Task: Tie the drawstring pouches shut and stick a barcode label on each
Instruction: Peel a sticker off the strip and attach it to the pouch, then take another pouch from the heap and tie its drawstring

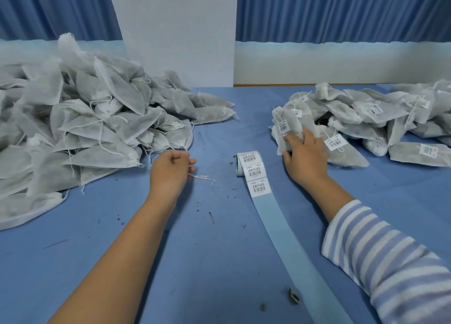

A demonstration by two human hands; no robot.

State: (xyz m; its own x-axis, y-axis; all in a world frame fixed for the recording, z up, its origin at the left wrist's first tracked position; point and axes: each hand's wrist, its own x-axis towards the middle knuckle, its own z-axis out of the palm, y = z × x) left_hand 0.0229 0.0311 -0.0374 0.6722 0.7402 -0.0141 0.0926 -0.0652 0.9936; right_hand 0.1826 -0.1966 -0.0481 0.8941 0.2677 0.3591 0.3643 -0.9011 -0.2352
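Since only the head camera covers this moment, everything comes from its downward look over a table (195, 262) draped in blue cloth. On the person's left lies a tall heap of unlabelled pouches (85, 118), white nonwoven bags with loose drawstrings; some necks look gathered and others lie flat, and none shows a sticker. On the right sits a lower, flatter pile of finished pouches (380, 118), each carrying a white barcode label near its neck. Between the two piles lies the label roll (249, 164), three printed labels showing on the unrolled part, and its bare backing strip (292, 250) trails toward the camera.

The hands are well apart, one on either side of the roll. The left hand (170, 170) rests at the near edge of the unlabelled heap with its fingers curled; a short white string (202, 177) runs out from under them, but whether it is pinched cannot be told. The right hand (305, 157), below a striped sleeve (390, 262), closes over a labelled pouch (285, 126) at the near-left edge of the finished pile.

Judging by the piles, that pouch is done. The unlabelled heap looks clearly larger, so most of the job seems left.
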